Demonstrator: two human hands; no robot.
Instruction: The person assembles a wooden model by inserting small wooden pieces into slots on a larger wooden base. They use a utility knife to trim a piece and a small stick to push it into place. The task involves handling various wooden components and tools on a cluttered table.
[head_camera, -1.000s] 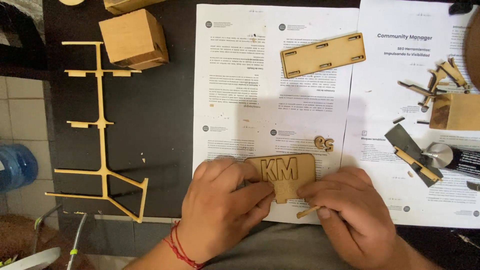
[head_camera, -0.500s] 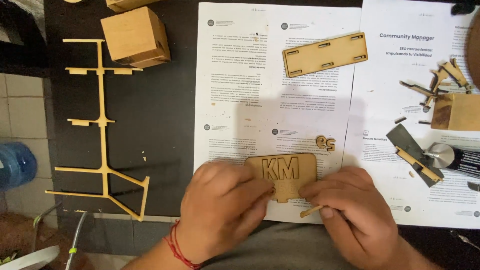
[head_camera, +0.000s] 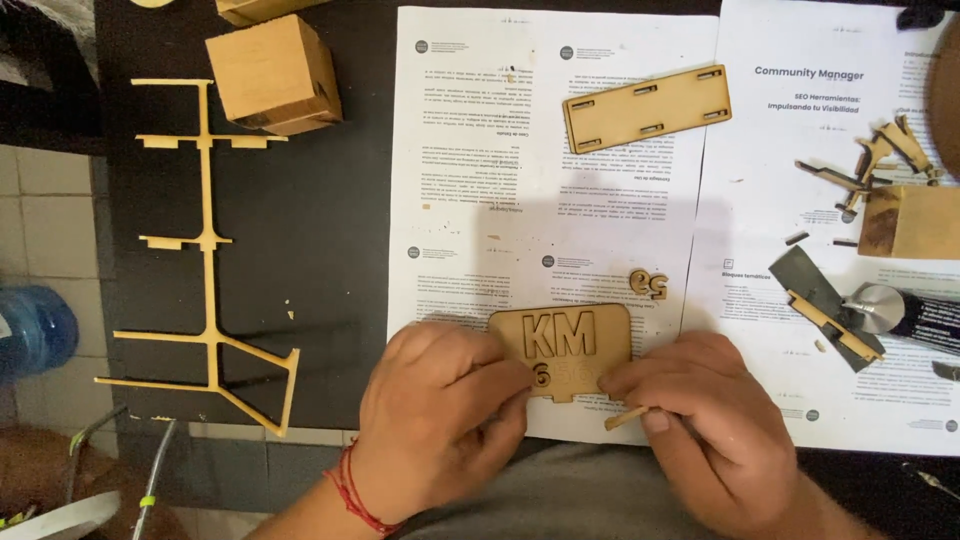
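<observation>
A small wooden plaque (head_camera: 563, 345) with raised letters lies on printed paper sheets (head_camera: 480, 180) near the table's front edge. My left hand (head_camera: 435, 420) presses on its lower left part, fingertips next to small wooden digits set into it. My right hand (head_camera: 700, 430) touches the plaque's lower right edge and pinches a thin wooden stick (head_camera: 627, 417). Two loose wooden digits (head_camera: 650, 284) lie just above and right of the plaque.
A slotted wooden strip (head_camera: 645, 107) lies at the back on the paper. A wooden cube (head_camera: 272, 75) and a thin wooden offcut frame (head_camera: 205, 250) sit on the black table at left. Wood scraps (head_camera: 880, 160), a wooden block (head_camera: 908, 222), a scraper (head_camera: 820, 305) and a tube (head_camera: 905, 312) sit at right.
My left hand has slid slightly off the plaque, uncovering more of its lower left with the small digits. The right hand keeps hold of the stick.
</observation>
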